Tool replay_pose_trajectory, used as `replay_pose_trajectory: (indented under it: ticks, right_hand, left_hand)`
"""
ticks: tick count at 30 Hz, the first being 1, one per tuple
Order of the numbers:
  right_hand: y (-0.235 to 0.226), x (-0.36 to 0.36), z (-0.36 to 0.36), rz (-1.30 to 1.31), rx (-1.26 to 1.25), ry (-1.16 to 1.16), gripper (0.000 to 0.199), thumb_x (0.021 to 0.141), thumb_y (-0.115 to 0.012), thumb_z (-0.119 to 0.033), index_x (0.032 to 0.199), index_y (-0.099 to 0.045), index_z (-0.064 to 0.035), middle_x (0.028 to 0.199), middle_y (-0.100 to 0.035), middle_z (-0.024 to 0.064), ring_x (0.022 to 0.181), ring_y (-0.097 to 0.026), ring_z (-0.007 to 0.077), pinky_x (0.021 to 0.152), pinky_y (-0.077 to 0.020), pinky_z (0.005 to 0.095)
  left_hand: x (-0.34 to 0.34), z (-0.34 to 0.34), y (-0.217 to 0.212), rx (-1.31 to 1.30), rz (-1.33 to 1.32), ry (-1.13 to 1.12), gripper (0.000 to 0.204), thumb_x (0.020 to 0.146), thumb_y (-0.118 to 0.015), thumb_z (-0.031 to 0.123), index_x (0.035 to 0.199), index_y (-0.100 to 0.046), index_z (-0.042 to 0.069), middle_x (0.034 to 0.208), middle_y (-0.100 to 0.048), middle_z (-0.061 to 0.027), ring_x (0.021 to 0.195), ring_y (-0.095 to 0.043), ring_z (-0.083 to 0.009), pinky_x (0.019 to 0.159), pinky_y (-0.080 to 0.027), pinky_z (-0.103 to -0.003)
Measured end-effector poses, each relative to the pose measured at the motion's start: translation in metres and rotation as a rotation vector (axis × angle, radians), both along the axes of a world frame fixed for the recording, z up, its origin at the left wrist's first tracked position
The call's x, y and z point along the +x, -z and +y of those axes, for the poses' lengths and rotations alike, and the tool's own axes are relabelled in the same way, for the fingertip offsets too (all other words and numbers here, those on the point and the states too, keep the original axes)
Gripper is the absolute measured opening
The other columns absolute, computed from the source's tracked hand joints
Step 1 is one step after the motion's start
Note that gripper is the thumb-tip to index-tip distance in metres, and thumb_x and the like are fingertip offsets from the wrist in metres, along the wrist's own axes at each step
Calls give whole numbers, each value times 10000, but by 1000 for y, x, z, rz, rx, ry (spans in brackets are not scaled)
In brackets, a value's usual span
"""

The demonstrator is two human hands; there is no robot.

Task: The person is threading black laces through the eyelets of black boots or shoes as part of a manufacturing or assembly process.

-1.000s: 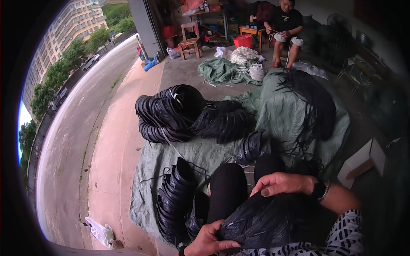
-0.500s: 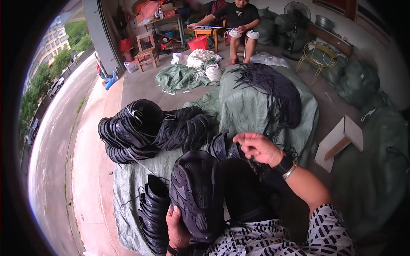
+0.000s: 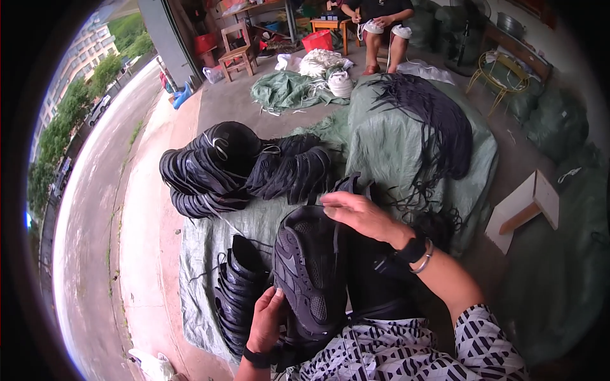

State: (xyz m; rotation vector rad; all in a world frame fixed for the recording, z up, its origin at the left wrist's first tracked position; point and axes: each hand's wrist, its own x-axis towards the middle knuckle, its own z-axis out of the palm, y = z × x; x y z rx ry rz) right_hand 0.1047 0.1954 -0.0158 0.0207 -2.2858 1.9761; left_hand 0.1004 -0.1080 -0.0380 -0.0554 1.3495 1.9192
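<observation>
Shoe upper (image 3: 309, 273): dark, over the lap (image 3: 379, 286).
Left hand (image 3: 265, 320): grasping its left edge, most fingers hidden.
Right hand (image 3: 363, 218): at upper's far end, fingertips blurred; can't tell if gripping.
Co-worker (image 3: 383, 22): head cut off from here.

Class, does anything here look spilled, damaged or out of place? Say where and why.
Nothing looks plainly damaged or spilled. The thin black strips trailing messily over the green plastic-sheeted mound look most untidy, since the stacked black shoe uppers beside the left hand lie in an orderly row.
</observation>
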Motion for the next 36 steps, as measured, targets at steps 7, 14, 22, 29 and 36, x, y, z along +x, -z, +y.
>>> replay_pose_trajectory:
  ticks: [7, 14, 22, 29, 36]
  right_hand:
    - [-10, -46, -10, -36, 579, -38, 245, 828, -641, -223, 880, -593, 12, 767, -615, 182, 739, -613, 274, 693, -458, 362]
    - [-26, -65, -11, -106, 653, 98, 251, 789, -636, -243, 800, -629, 8, 813, -622, 239, 805, -612, 395, 699, -476, 431]
    - [-27, -35, 58, -252, -375, -23, 210, 889, -472, -86, 990, -629, 10, 947, -657, 59, 803, -639, 114, 735, -516, 240]
    - [2, -42, -11, -26, 453, -24, 175, 829, -630, -151, 803, -593, 18, 629, -559, 89, 610, -508, 113, 576, -425, 319]
    - [28, -32, 21, -188, -203, -48, 173, 881, -501, -36, 964, -652, -33, 856, -619, -52, 769, -548, 46, 690, -444, 216]
  left_hand:
    - [3, 3, 0, -257, 240, 94, 203, 918, -572, 184, 1051, -522, 39, 918, -602, -10, 758, -567, -70, 595, -470, -203]
    - [7, -3, 2, -247, 484, 55, 285, 874, -581, 123, 1131, -538, 6, 961, -633, -39, 787, -589, -92, 625, -488, -213]
    - [-10, -12, 11, -191, 115, 135, 199, 883, -636, 247, 864, -526, 83, 738, -545, 35, 623, -515, -56, 566, -439, -204]
    - [-10, -26, 31, -132, 305, 163, 214, 894, -628, 212, 934, -496, 48, 813, -550, 15, 728, -533, -66, 630, -440, -196]
    - [-46, 21, -42, -467, 1161, 208, 515, 791, -694, 311, 1219, -533, 76, 1144, -501, -142, 900, -573, -257, 761, -498, -321]
